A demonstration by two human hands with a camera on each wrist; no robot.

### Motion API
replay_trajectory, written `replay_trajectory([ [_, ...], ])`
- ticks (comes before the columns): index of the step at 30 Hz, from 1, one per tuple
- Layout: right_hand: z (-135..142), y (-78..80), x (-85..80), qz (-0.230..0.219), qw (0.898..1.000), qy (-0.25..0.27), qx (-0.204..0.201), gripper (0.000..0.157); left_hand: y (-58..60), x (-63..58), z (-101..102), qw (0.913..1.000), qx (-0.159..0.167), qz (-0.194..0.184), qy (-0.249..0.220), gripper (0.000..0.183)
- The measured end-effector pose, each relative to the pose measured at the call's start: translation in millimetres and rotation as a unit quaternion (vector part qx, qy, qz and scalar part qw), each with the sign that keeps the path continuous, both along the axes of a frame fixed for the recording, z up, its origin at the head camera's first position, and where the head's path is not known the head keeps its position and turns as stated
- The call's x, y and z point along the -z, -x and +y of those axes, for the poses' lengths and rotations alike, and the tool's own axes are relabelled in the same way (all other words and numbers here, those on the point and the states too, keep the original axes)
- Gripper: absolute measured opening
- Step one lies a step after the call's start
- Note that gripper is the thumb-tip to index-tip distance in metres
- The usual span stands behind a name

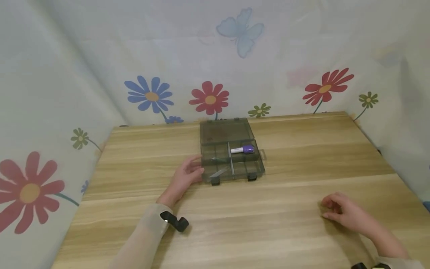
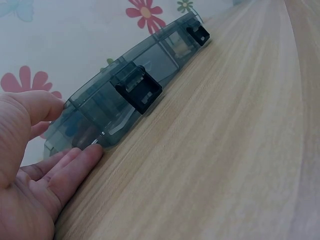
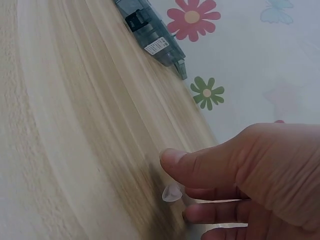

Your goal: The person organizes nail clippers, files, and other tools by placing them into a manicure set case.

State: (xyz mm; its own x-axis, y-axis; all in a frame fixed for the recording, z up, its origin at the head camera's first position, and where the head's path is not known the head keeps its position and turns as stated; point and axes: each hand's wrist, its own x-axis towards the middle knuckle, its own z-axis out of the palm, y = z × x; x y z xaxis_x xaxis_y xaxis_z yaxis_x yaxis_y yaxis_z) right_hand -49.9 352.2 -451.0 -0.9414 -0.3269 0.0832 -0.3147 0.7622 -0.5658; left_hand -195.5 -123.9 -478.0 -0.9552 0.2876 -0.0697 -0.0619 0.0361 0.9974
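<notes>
Flowered cloth behind a wooden table, grey box beside the left hand

Printed petals and one pale butterfly fill the background, and the wood-grained top runs up to it. Near the table's far edge lies the see-through box, its lid folded back toward the cloth, its two dark latches facing the person.

What matters most is the box's place between the hands: it lies just beside the left hand, to that hand's right, and well apart from the right hand, farther off and to that hand's left. With the lid laid back, its long axis runs away from the person. In its back right compartment a purple-and-white tube lies sideways, purple end to the right, so along its length it points across the table.

Relaxed fingers of the left hand touch the box's left end; they are not clenched round it. The right hand hovers over or near the wood with fingers loosely bent, thumb apart from them. By its fingertips the right wrist view shows a small clear piece; whether it touches a finger or lies on the table, I cannot tell.
</notes>
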Motion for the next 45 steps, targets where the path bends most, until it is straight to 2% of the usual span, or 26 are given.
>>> replay_trajectory([
  [5, 5, 1.3, -2.4, 0.007, 1.0, 0.005, 0.017, 0.027, 2.8, -3.8, 2, 0.9999, -0.002, 0.016, 0.005, 0.056],
  [10, 6, 0.0, -0.7, 0.007, 1.0, -0.006, 0.029, 0.026, 2.0, -2.3, -1, 0.9998, -0.007, 0.017, 0.011, 0.055],
  [15, 8, -8.1, 1.4, -0.012, 0.998, -0.017, 0.059, 0.022, 2.3, 1.7, 2, 0.9999, 0.006, 0.005, 0.012, 0.056],
  [18, 7, -6.7, 1.7, -0.017, 0.998, -0.023, 0.062, 0.019, 3.0, 2.2, 1, 0.9999, 0.008, 0.004, 0.006, 0.056],
  [26, 4, -7.6, 0.0, -0.072, 0.994, -0.03, 0.071, 0.014, 0.7, 2.2, 2, 0.9999, 0.009, 0.006, 0.002, 0.055],
  [30, 2, -3.4, -2.6, -0.081, 0.993, -0.032, 0.074, 0.013, 1.0, 0.8, 1, 1.0, 0.003, 0.007, 0.005, 0.054],
  [35, -1, 3.3, -6.7, -0.073, 0.993, -0.047, 0.085, 0.013, 0.7, 0.1, 0, 1.0, 0.001, 0.004, 0.001, 0.055],
  [41, -5, 7.9, -11.8, -0.049, 0.995, -0.041, 0.076, 0.012, -1.1, -1.2, 1, 1.0, 0.002, -0.001, 0.002, 0.055],
  [45, -8, 11.8, -16.0, -0.051, 0.995, -0.041, 0.074, 0.011, -1.6, -2.2, 1, 1.0, 0.001, 0.003, 0.003, 0.054],
])
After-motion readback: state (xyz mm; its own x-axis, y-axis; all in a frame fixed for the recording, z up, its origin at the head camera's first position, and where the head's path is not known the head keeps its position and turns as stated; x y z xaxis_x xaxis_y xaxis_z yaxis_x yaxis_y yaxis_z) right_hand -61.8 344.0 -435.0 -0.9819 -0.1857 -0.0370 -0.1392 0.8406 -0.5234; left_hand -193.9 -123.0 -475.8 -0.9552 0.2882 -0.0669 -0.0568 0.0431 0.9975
